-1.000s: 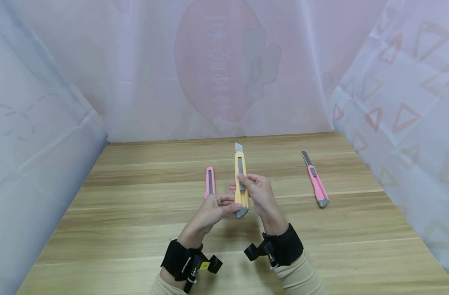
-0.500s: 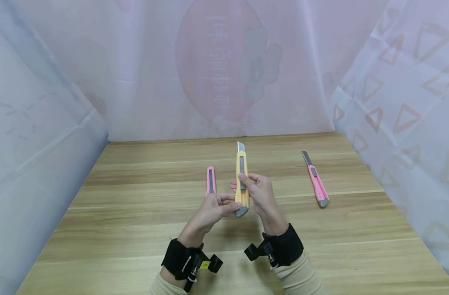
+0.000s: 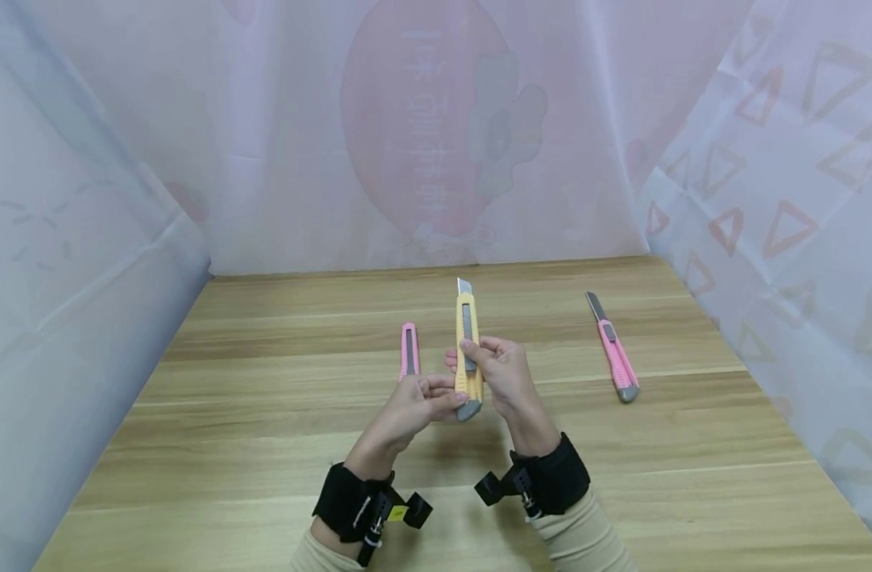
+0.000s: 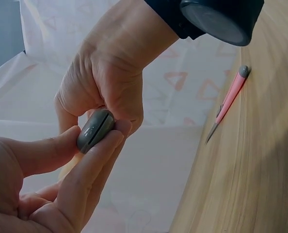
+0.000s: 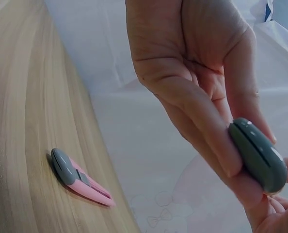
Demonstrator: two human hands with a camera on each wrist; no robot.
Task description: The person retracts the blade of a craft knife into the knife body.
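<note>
Above table (image 3: 264, 413), both hands (image 3: 503, 377) pinching yellow knife (image 3: 467, 349), blade away.

The translucent backdrop sheet (image 3: 436, 135) carries a column of pale characters on a red round motif, seen mirrored through the fabric and too faint to read. A small yellow tag (image 3: 397, 515) on the left wrist strap bears illegible marks.

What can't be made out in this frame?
- Yellow knife: its slider, in the head view, is under the right hand's thumb.
- Its blade: out of both wrist views; only the grey end cap shows.
- Left pink knife: near end behind the left hand.
</note>
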